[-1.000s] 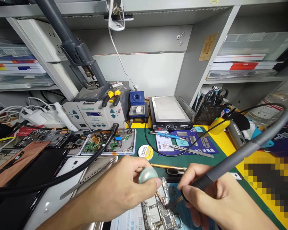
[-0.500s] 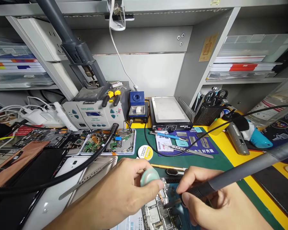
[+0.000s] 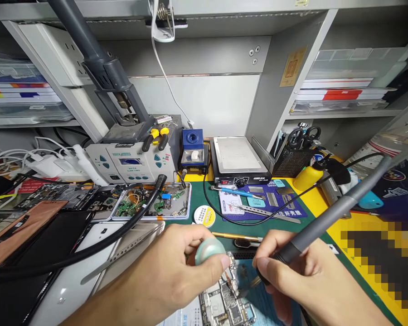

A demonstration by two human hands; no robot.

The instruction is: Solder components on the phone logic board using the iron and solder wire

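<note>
Both grips closed: left hand (image 3: 177, 271) pinching pale spool (image 3: 209, 250), right hand (image 3: 302, 280) pinching soldering iron (image 3: 329, 217) over circuit board (image 3: 224, 303).

circuit board (image 3: 224, 303): cut off by bottom edge | soldering iron (image 3: 326, 222) tip: hidden | mosaic patch (image 3: 381, 253): blurred

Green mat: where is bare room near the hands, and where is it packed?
Bare green mat lies between the purple pad and the right hand, which holds the soldering iron. A smaller patch lies beside the round tin. Crowded: left of the left hand, with the phones, the parts tray and the hose.
</note>
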